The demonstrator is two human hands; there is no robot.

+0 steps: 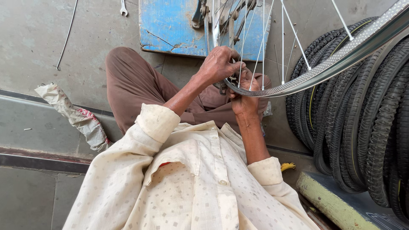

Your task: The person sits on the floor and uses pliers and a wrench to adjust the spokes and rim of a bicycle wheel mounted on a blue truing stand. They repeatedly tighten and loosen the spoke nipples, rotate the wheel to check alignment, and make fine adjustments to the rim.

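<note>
A grey concrete floor (34, 38) lay below, with a worn, chipped blue wooden board (170, 25), a small steel spanner (123, 7) and a crumpled paper-and-cloth wad (76, 117) on it. Ribbed black rubber tyres (366, 123) stood stacked at the right. The shiny, dimpled metal wheel rim (324, 68) with thin silver spokes (282, 38) hung over the lap. The left hand (219, 64) had its grip closed over the rim's lower edge; the right hand (245, 96) clasped it from beneath.
</note>
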